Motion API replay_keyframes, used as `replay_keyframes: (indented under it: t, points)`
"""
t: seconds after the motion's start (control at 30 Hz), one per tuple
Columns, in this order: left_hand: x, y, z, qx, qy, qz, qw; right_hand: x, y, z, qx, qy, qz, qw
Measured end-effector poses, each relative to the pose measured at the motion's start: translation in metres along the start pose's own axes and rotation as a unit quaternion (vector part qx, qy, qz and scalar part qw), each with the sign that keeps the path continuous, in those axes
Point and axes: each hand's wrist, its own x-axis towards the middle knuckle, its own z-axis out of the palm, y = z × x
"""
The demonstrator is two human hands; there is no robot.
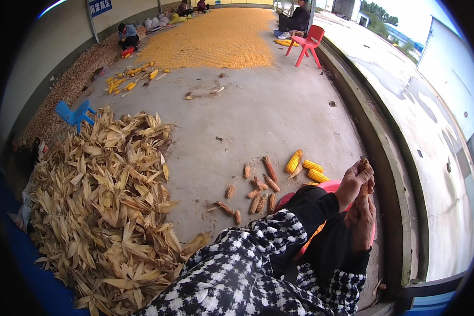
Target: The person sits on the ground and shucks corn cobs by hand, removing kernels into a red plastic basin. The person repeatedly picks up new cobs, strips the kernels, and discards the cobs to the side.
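My left hand (352, 185) is closed around the upper part of a thin corn cob (364, 190), whose dark, ragged tip sticks out above the fingers. Just below, my right hand (363, 225) grips the same cob's lower end. Both hands are over a pink basin (330, 185), largely hidden by my arms and legs. Loose yellow kernels (315, 234) show inside it. Beyond the rim lie a few yellow ears of corn (294, 161). Several stripped reddish cobs (269, 169) are scattered on the concrete floor left of the basin.
A large heap of dry corn husks (114, 205) lies at left, with a blue chair (76, 115) behind it. A red chair (309, 45) stands near the raised concrete edge (379, 158). Farther off are spread kernels (209, 39), more ears (122, 81) and several seated people (128, 36).
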Motion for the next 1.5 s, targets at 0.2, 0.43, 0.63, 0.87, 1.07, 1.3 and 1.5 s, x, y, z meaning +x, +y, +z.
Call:
replay_keyframes:
  t: [0.2, 0.43, 0.63, 0.87, 1.07, 1.3, 1.5]
  points:
    - [-0.011, 0.050, -0.002, 0.105, -0.053, 0.106, 0.987, 0.015, 0.009, 0.006, -0.075, 0.044, -0.047, 0.995]
    - [-0.023, 0.116, -0.144, 0.328, 0.131, 0.135, 0.926, 0.017, 0.034, -0.058, 0.011, 0.270, -0.083, 0.959]
    - [-0.077, 0.083, -0.293, 0.429, 0.325, -0.066, 0.840, 0.032, 0.072, -0.066, 0.025, 0.282, -0.037, 0.958]
    - [-0.109, 0.037, -0.350, 0.490, 0.308, -0.218, 0.786, 0.057, 0.115, -0.051, -0.118, 0.297, 0.060, 0.946]
    - [-0.054, 0.044, -0.223, 0.462, 0.202, -0.015, 0.864, 0.089, 0.152, -0.056, -0.157, 0.270, 0.080, 0.947]
    - [-0.014, 0.026, -0.105, 0.476, -0.197, 0.183, 0.837, 0.134, 0.222, -0.071, -0.099, 0.246, 0.205, 0.942]
    - [-0.029, 0.010, -0.126, 0.650, -0.299, -0.085, 0.693, 0.179, 0.270, -0.088, -0.120, 0.212, 0.223, 0.944]
